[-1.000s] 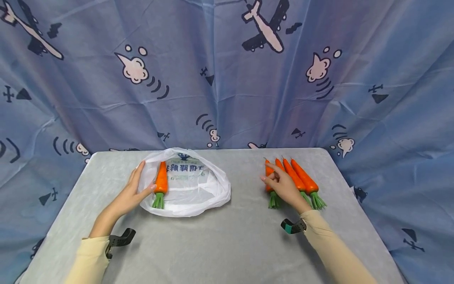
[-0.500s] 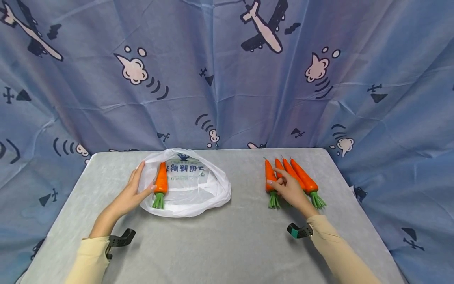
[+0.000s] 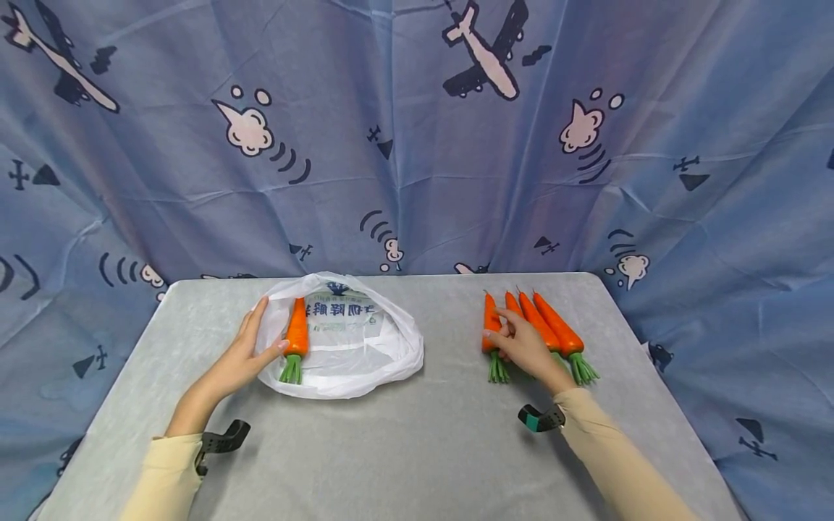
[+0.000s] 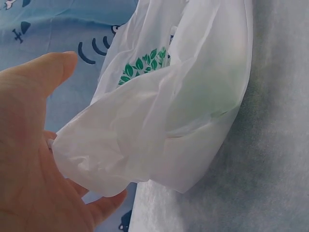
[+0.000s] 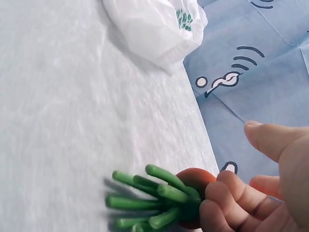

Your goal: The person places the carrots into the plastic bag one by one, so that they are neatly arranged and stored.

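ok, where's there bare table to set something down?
Bare table: the gap between bag and nearest loose carrot; the wide stretch in front, between the sleeves. Crowded: around the right hand, with four carrots close together; the bag's left side, where left hand borders the carrot inside.

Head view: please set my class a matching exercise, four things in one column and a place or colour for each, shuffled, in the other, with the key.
1. bag
2. left hand
3. right hand
4. curtain

A. blue, with planes
B. at the four grouped carrots
C. white
D. at the bag's left edge

Pairs: 1-C, 2-D, 3-B, 4-A
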